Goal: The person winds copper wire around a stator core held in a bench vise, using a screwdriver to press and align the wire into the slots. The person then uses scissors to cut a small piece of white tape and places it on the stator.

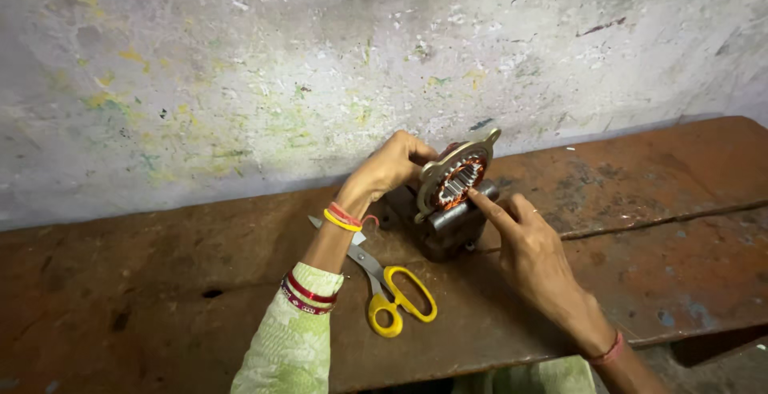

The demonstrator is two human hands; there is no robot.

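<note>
Two hands work on a motor ring held upright over a rusty bench.

Stained wall [240,66] behind; rusty metal bench [656,202] runs across the frame. A dark metal block [448,230] sits on the bench, just under the ring. Left hand [392,166] grips the round metal ring with copper windings [458,178] by its left edge, holding it tilted on edge above the block. Right hand [532,254] is loose, index finger pointing, tip touching the ring's inner windings. Yellow-handled scissors [396,294] lie on the bench near the left forearm.
</note>
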